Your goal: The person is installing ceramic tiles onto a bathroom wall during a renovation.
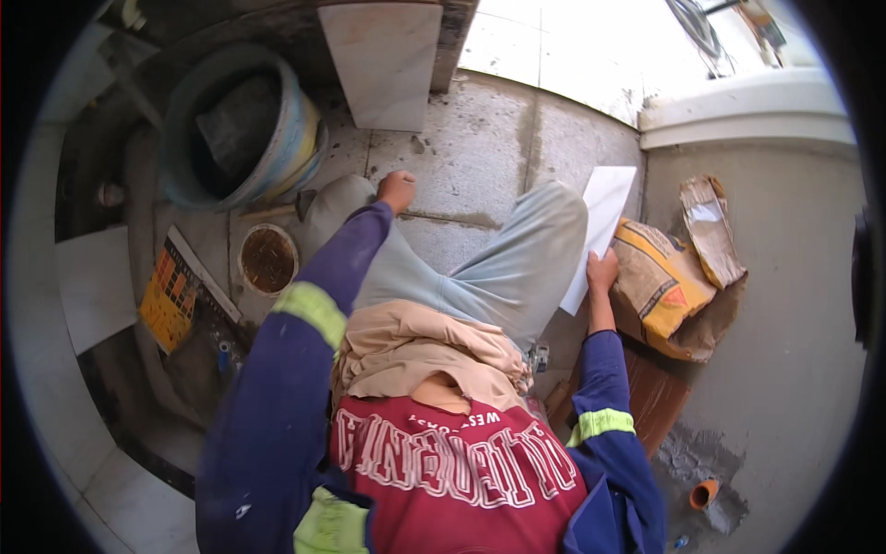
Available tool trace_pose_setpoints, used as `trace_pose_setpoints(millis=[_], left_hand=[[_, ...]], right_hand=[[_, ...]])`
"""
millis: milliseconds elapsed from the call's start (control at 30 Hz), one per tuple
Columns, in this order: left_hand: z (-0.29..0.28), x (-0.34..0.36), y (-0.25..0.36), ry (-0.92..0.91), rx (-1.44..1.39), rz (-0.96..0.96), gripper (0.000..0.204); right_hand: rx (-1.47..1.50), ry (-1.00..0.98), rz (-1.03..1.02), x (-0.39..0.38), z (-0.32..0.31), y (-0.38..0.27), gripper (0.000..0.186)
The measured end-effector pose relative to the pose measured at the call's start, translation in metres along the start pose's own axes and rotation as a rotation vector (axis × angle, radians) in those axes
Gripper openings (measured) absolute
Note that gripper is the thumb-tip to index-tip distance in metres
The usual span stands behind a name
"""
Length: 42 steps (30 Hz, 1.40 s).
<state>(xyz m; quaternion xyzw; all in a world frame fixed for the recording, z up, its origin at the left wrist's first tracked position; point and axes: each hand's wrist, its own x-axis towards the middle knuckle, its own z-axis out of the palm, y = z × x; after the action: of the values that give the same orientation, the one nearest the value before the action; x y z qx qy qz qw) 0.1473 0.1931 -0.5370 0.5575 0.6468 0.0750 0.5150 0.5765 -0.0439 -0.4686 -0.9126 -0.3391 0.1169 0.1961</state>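
My right hand point(602, 270) grips the edge of a narrow white marbled tile strip point(609, 208), which stands tilted beside my right knee. My left hand point(398, 191) is closed in a fist by my left knee, with nothing seen sticking out of it. Just right of the tile strip lies a torn yellow and brown paper bag point(660, 286). A larger marbled tile point(383, 65) leans ahead of me, beyond my left hand.
On the left stand a big blue bucket point(300, 138) and a small round tub of brown stuff point(268, 260). A yellow-orange printed box piece point(168, 300) lies farther left. An orange pipe end point(703, 494) shows at the lower right. A grey wall point(784, 277) bounds the right side.
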Motion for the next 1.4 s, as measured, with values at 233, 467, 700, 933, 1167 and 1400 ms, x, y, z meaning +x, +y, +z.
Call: trace_pose_setpoints(millis=[233, 467, 700, 933, 1167, 1400], left_hand=[[0.052, -0.020, -0.001, -0.286, 0.489, 0.223, 0.027], [-0.025, -0.164, 0.063, 0.172, -0.174, 0.518, 0.018], [-0.106, -0.200, -0.068, 0.624, -0.225, 0.177, 0.022], [-0.106, -0.217, -0.047, 0.323, 0.254, 0.056, 0.042], [-0.122, -0.207, -0.042, 0.122, 0.217, -0.002, 0.060], [-0.141, -0.217, 0.000, -0.170, 0.335, -0.210, 0.091]], right_hand=[[-0.176, -0.046, 0.051, 0.005, -0.005, 0.018, 0.032], [-0.082, -0.027, 0.121, -0.039, -0.031, 0.002, 0.045], [-0.259, -0.031, -0.065, -0.086, -0.043, -0.001, 0.052], [-0.186, -0.047, -0.024, -0.065, -0.031, -0.028, 0.046], [0.335, -0.059, -0.204, 0.033, 0.025, -0.137, 0.030], [0.800, -0.146, -0.219, 0.165, 0.011, -0.332, 0.026]])
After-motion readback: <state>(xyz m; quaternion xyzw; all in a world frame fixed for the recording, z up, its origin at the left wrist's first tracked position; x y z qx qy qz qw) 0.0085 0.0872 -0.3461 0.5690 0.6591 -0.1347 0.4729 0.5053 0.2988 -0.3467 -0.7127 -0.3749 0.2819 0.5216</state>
